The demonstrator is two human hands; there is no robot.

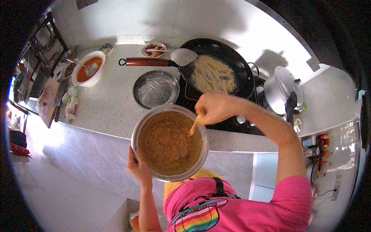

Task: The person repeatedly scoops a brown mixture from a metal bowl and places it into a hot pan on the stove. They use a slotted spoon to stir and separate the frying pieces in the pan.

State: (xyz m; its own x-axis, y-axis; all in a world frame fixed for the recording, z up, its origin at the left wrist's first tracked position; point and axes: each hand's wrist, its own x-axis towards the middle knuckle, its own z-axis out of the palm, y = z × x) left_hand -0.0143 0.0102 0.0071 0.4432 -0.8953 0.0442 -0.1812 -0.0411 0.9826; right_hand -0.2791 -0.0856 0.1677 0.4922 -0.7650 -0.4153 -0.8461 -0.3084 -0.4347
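My left hand grips the lower left rim of a metal bowl, tilted towards me. A thick brown batter-like mixture covers the inside of the bowl. Over the bowl's right rim, my right hand pinches a thin, batter-coated strip, its lower end at the mixture. Beyond that hand, a black wok sits on the stove, with many pale strips in bubbling oil. A spatula rests across the wok's left rim, near its wooden handle.
Left of the wok stand a metal strainer in a basin and a small dish of dried red chillies. A white bowl of red sauce holds a spoon. To the right is a pressure cooker. A black gas hob edges the counter.
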